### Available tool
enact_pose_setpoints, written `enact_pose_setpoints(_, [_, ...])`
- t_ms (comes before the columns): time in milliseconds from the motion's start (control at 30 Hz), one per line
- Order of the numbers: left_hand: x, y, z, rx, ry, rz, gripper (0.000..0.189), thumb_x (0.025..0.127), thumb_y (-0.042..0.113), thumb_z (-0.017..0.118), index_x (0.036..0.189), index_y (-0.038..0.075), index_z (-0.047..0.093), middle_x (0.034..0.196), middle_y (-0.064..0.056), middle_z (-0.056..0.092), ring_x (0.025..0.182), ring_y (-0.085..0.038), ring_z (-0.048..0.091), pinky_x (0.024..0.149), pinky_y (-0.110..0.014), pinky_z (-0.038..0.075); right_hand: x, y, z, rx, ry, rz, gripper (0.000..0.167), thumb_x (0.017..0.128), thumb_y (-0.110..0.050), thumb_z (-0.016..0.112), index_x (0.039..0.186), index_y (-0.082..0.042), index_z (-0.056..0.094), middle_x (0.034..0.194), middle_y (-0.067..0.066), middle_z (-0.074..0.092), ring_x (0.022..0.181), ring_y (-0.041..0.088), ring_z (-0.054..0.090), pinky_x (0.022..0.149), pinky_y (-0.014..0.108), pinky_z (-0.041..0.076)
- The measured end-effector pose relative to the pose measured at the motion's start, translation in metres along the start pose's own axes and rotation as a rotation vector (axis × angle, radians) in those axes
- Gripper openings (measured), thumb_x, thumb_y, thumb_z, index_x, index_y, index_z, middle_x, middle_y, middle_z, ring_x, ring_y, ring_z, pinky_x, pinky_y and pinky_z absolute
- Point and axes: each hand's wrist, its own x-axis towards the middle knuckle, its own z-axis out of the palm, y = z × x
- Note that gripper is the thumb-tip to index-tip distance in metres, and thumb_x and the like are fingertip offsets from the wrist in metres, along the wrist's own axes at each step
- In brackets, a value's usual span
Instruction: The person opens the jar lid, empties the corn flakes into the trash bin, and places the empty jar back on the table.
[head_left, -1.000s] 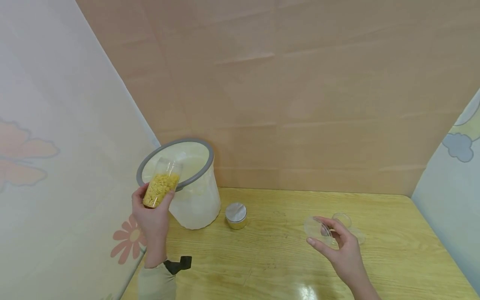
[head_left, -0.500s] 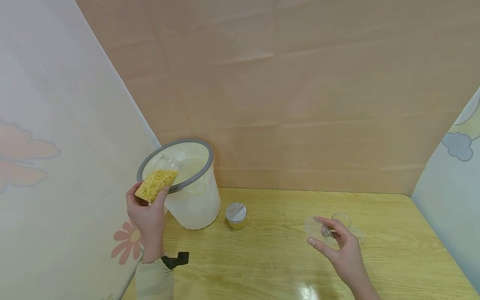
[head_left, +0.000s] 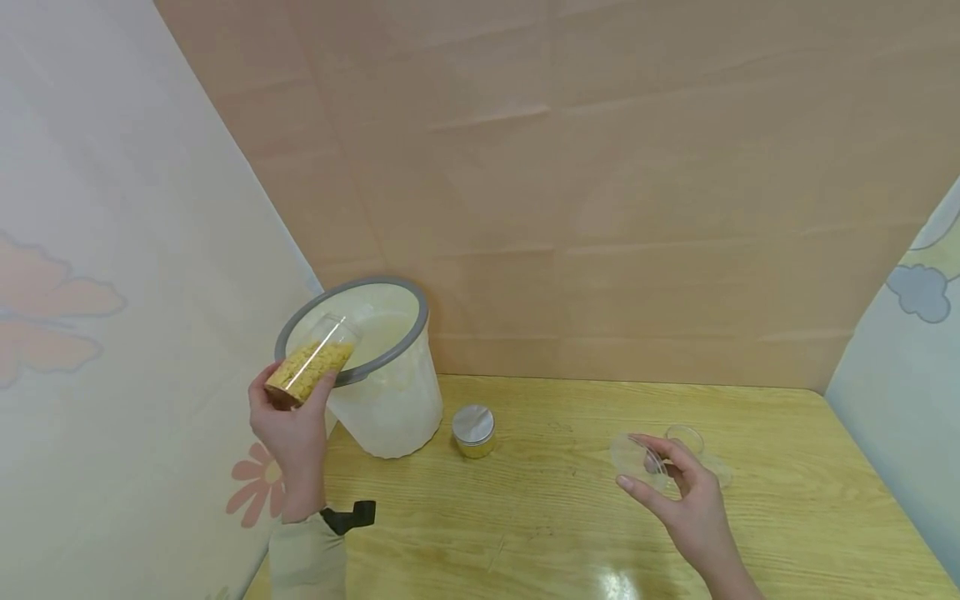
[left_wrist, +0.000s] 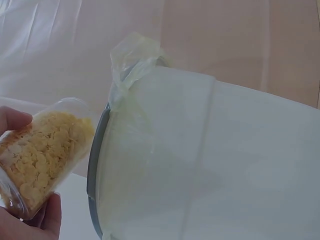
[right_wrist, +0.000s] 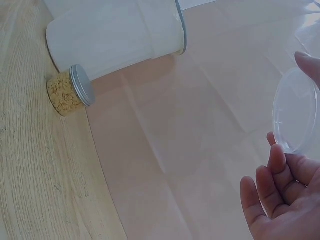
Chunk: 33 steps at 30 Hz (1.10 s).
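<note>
My left hand (head_left: 294,437) grips a clear jar (head_left: 318,358) of yellow flakes, tilted with its upper end over the near rim of a white bin (head_left: 397,412). In the left wrist view the flakes (left_wrist: 47,150) fill much of the jar, and its mouth end lies beside the bin's grey rim (left_wrist: 95,165). My right hand (head_left: 686,500) holds a clear round plastic lid (head_left: 630,457) by its edge, above the right part of the table. Thumb and fingers pinch that lid (right_wrist: 295,111) in the right wrist view.
A small jar (head_left: 473,433) with a silver lid and yellow flakes stands on the wooden table (head_left: 540,517), right of the bin. Behind my right hand lie clear round pieces (head_left: 685,437), partly hidden. A thin clear liner (left_wrist: 135,60) folds over the bin's rim.
My left hand has shifted slightly left, and the jar leans further over toward the bin than a second ago. The right hand with the lid has stayed about in place.
</note>
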Motion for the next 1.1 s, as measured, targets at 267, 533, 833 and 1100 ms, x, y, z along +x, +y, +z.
enact_pose_setpoints(267, [-0.001, 0.002, 0.0007, 0.035, -0.002, 0.015, 0.066, 0.074, 0.006, 0.091, 0.13, 0.006, 0.057, 0.116, -0.003, 0.057, 0.103, -0.019, 0.054, 0.076, -0.021, 0.051, 0.0007, 0.0006, -0.0002, 0.001, -0.004, 0.002, 0.049, 0.082, 0.005, 0.081, 0.128, -0.002, 0.065, 0.095, 0.007, 0.052, 0.093, 0.015, 0.045, 0.086, 0.013, 0.042])
enact_pose_setpoints(533, [-0.0014, 0.0013, 0.0021, 0.045, 0.003, 0.039, 0.069, 0.074, 0.006, 0.091, 0.132, 0.005, 0.052, 0.12, 0.0, 0.058, 0.105, -0.017, 0.054, 0.081, -0.022, 0.049, 0.001, 0.0016, -0.0017, -0.004, -0.013, 0.011, 0.049, 0.083, 0.004, 0.081, 0.129, -0.003, 0.065, 0.093, 0.003, 0.052, 0.093, 0.015, 0.045, 0.086, 0.013, 0.041])
enact_pose_setpoints(833, [-0.0002, 0.0012, 0.0011, 0.043, -0.004, 0.038, 0.069, 0.076, 0.009, 0.091, 0.132, 0.003, 0.052, 0.122, -0.002, 0.057, 0.11, -0.017, 0.055, 0.087, -0.022, 0.049, -0.0003, 0.0022, -0.0017, -0.006, -0.014, 0.017, 0.049, 0.084, 0.004, 0.08, 0.129, -0.002, 0.065, 0.093, 0.008, 0.051, 0.094, 0.015, 0.044, 0.086, 0.014, 0.04])
enact_pose_setpoints(1100, [-0.0003, 0.0003, 0.0006, -0.028, -0.007, 0.043, 0.074, 0.074, 0.007, 0.092, 0.133, 0.005, 0.048, 0.123, -0.005, 0.059, 0.111, -0.02, 0.055, 0.087, -0.023, 0.049, -0.0001, 0.0048, -0.0016, 0.0, -0.012, 0.015, 0.049, 0.083, 0.004, 0.08, 0.13, -0.002, 0.065, 0.092, 0.009, 0.049, 0.092, 0.015, 0.044, 0.083, 0.014, 0.041])
